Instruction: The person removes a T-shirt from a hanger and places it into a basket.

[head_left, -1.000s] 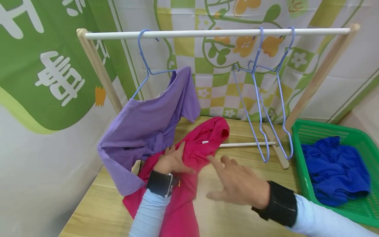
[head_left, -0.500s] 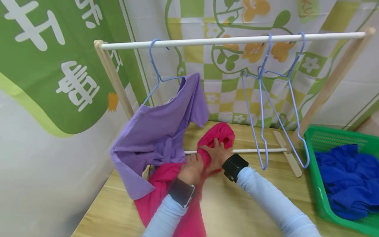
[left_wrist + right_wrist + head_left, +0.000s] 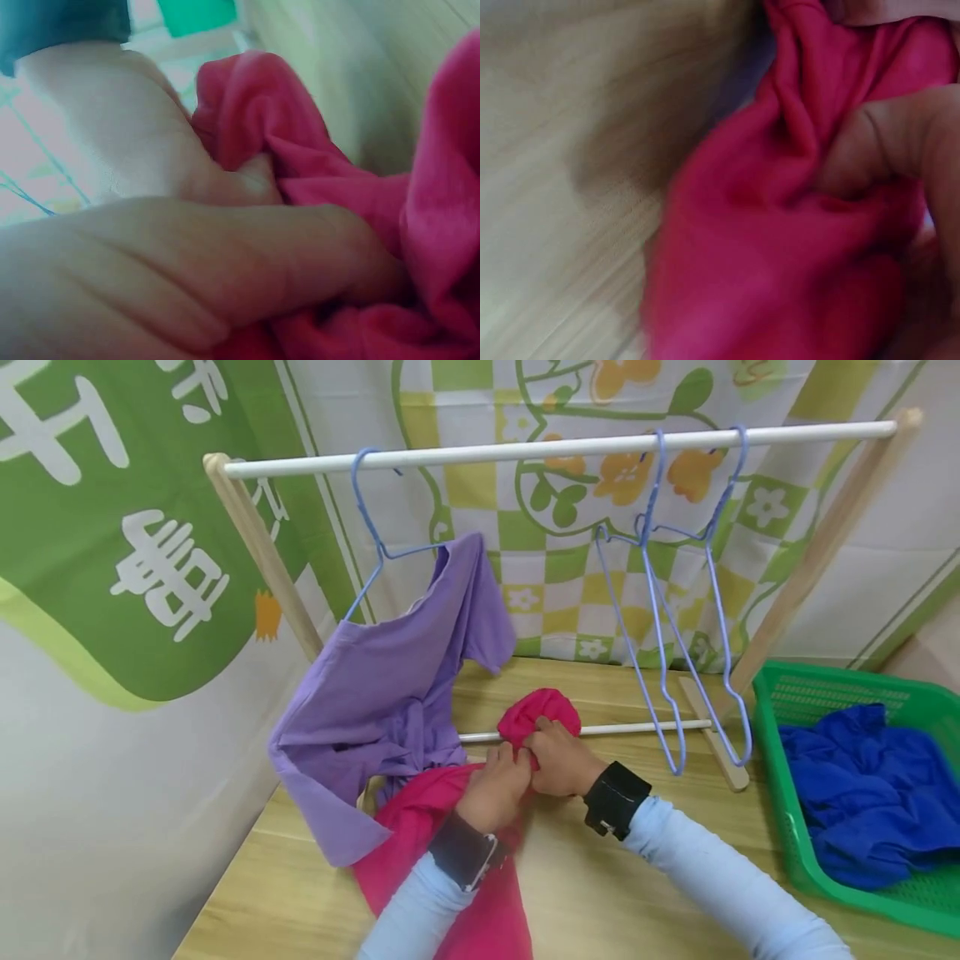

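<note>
A pinkish-red shirt (image 3: pixel 420 806) lies on the wooden table, partly under the purple shirt that hangs on the left. My left hand (image 3: pixel 495 789) grips its bunched cloth with curled fingers. Right beside it, my right hand (image 3: pixel 562 762) pinches the same cloth, and a rounded bundle of it stands out beyond the fingers. In the left wrist view the left thumb (image 3: pixel 300 259) presses into folds of the shirt (image 3: pixel 255 97). The right wrist view has a bent finger (image 3: pixel 877 146) of the right hand sunk in the cloth. Both hands' other fingertips are largely hidden.
A purple shirt (image 3: pixel 390 668) hangs on a blue hanger from the rack's white rail (image 3: pixel 525 450). Two bare blue hangers (image 3: pixel 655 602) hang farther right. A green basket (image 3: pixel 783 835) with blue cloth (image 3: pixel 862 793) stands at the right. A lower white bar (image 3: pixel 637 728) crosses behind the hands.
My right hand has come in from the right and taken hold of the red shirt. The left hand has moved right and up along it. The shirt's far end is now gathered into a bundle.
</note>
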Available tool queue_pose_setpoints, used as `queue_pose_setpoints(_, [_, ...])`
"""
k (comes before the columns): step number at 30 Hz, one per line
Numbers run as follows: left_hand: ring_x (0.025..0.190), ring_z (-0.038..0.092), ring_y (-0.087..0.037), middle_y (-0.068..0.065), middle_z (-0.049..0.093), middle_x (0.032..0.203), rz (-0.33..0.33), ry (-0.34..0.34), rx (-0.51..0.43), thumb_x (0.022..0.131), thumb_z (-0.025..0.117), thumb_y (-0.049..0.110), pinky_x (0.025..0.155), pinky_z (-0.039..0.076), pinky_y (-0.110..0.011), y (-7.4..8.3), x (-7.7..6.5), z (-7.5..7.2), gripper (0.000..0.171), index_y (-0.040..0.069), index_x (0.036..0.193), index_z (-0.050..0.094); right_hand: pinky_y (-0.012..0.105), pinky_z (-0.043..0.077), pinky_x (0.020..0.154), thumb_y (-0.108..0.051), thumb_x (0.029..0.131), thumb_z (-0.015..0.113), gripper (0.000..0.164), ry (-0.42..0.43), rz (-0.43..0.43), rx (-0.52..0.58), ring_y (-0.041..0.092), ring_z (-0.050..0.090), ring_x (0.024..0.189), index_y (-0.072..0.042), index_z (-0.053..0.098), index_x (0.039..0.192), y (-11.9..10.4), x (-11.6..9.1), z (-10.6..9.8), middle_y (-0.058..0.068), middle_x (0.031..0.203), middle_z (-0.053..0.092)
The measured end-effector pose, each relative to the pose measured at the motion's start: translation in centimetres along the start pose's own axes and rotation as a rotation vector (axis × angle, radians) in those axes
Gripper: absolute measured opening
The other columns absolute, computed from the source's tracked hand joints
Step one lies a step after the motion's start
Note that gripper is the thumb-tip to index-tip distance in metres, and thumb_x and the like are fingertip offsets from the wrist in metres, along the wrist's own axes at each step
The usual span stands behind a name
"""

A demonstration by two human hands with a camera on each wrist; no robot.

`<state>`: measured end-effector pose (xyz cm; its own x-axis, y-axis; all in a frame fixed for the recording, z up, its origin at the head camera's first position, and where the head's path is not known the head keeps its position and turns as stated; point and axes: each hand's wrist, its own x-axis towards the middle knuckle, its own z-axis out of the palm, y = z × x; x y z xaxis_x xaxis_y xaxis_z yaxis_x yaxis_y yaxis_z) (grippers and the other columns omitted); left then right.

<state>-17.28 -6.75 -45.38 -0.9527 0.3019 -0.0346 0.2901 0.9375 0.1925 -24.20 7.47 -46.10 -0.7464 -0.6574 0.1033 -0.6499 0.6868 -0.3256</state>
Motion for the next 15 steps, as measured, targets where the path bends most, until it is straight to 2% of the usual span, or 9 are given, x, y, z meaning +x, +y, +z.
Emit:
queue_pose_setpoints(2, [0.115,0.055,-0.034,-0.019,0.056,0.123,0.042,0.014,-0.009,0.088,0.074,0.000,0.073,0.062,-0.049,0.6,-0.2,-0.4,0.052,0.002,0.136,0.057,0.038,0.051,0.075,-0.010,0.075,0.076,0.007,0.030,0.004,0.017,0.024,0.059,0.085,-0.011,0.069,0.075,0.1,-0.9,-0.9,0.004,0.079,0.061])
queue_pose_setpoints(5, [0.114,0.055,-0.032,-0.016,0.056,0.121,0.123,0.057,-0.024,0.088,0.074,0.000,0.070,0.063,-0.046,1.7,-0.5,-1.0,0.046,0.003,0.131,0.058,0.031,0.047,0.063,-0.008,0.075,0.071,0.015,0.077,0.028,0.056,0.018,0.055,0.075,-0.014,0.061,0.065,0.0,-2.7,-2.4,0.001,0.075,0.056])
queue_pose_setpoints(10, [0.111,0.056,-0.028,-0.012,0.056,0.118,0.283,0.150,-0.016,0.088,0.074,0.001,0.065,0.062,-0.036,4.0,-1.0,-1.1,0.040,0.005,0.124,0.058,0.024,0.034,0.056,0.001,0.072,0.062,0.024,0.105,0.112,0.147,0.012,0.040,0.065,-0.016,0.050,0.059,-0.1,-6.5,-4.9,-0.003,0.068,0.044])
queue_pose_setpoints(12, [0.107,0.055,-0.026,-0.010,0.055,0.113,0.362,0.191,-0.027,0.087,0.074,0.000,0.067,0.060,-0.031,4.7,-1.2,-0.9,0.039,0.006,0.121,0.057,0.023,0.030,0.055,0.004,0.070,0.059,0.026,0.111,0.141,0.187,0.010,0.036,0.064,-0.016,0.047,0.059,-0.1,-8.2,-5.7,-0.005,0.067,0.039])
queue_pose_setpoints(15, [0.101,0.053,-0.023,-0.007,0.053,0.106,0.498,0.257,-0.066,0.087,0.072,-0.003,0.081,0.055,-0.028,5.9,-0.9,-0.5,0.034,0.007,0.116,0.056,0.021,0.028,0.056,0.006,0.069,0.059,0.027,0.126,0.185,0.268,0.008,0.033,0.064,-0.016,0.045,0.062,0.3,-10.8,-6.9,-0.008,0.068,0.035])
